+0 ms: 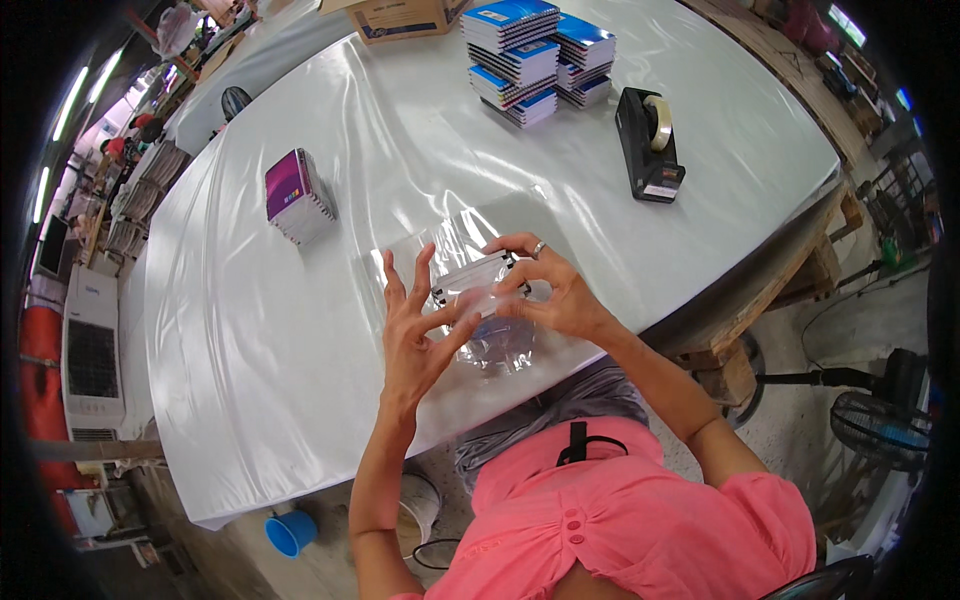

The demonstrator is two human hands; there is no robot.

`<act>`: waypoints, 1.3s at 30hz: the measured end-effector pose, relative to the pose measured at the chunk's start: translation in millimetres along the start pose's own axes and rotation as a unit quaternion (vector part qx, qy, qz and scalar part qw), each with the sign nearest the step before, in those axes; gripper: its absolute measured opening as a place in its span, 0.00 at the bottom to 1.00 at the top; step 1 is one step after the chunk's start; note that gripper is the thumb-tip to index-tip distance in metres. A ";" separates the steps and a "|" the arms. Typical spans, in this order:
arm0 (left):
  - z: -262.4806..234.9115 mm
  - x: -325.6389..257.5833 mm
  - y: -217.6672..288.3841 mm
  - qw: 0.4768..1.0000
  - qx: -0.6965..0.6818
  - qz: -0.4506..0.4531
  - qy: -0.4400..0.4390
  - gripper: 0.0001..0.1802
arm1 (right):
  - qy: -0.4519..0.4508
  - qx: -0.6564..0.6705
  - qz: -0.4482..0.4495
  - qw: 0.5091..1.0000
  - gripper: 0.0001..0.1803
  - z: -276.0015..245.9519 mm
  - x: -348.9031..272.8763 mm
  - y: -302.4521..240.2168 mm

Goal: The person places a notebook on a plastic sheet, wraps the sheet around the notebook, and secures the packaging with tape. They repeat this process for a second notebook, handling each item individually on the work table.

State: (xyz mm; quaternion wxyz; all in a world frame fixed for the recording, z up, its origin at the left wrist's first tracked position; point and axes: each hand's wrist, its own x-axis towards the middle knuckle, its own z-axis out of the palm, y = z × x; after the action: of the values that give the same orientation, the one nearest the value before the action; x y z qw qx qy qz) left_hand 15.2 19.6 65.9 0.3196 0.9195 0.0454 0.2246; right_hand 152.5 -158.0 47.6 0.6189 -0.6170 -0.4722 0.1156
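In front of me on the table sits a small block (478, 276) with a pale face and dark binding at its corners, resembling a stack of spiral notebooks. Clear plastic film (505, 345) lies around and under it, spreading over the tabletop. My left hand (412, 330) reaches in from the left, two fingers raised and its thumb and forefinger bent onto the film over the block. From the right, my right hand (562, 297), with a ring on one finger, curls at the block's right end and pinches the film. Fingertips are slightly blurred.
A purple notebook stack (299, 196) stands to the left. Farther off are piles of blue spiral notebooks (513, 60), a black tape dispenser (650, 148) and a cardboard box (400, 20). The white-covered table (260, 370) ends near my waist; a blue bucket (290, 533) stands below.
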 end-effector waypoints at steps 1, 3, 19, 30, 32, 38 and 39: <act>0.1 1.8 0.5 1.000 0.000 0.000 0.001 0.17 | 0.002 -0.003 0.016 1.000 0.11 -0.7 2.3 -3.9; -0.6 7.5 1.5 0.999 -0.035 -0.019 -0.008 0.15 | -0.006 -0.012 0.033 0.999 0.10 -3.2 7.3 -7.6; -12.2 43.9 -12.8 0.839 -0.441 -0.301 -0.101 0.31 | -0.082 0.220 0.308 0.922 0.19 -13.6 46.1 2.3; -22.3 51.4 -27.8 0.906 -0.295 -0.172 -0.250 0.23 | -0.067 0.268 0.251 0.928 0.13 -7.8 44.1 5.0; -25.4 52.4 -26.4 0.927 -0.223 -0.120 -0.276 0.22 | -0.062 0.268 0.248 0.929 0.13 -7.1 42.0 4.1; -38.9 36.3 15.6 0.942 0.182 0.075 -0.273 0.42 | -0.051 0.197 0.197 0.959 0.12 -5.2 37.6 2.1; -37.1 34.2 18.1 0.942 0.184 0.075 -0.272 0.42 | -0.051 0.133 0.149 0.979 0.11 -4.3 37.2 1.8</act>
State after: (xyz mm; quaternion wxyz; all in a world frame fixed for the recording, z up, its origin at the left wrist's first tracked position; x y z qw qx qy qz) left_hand 28.4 34.0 115.8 0.1275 0.9890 -0.0721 -0.0227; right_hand 176.1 -133.5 63.4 0.6459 -0.5862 -0.3865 0.2996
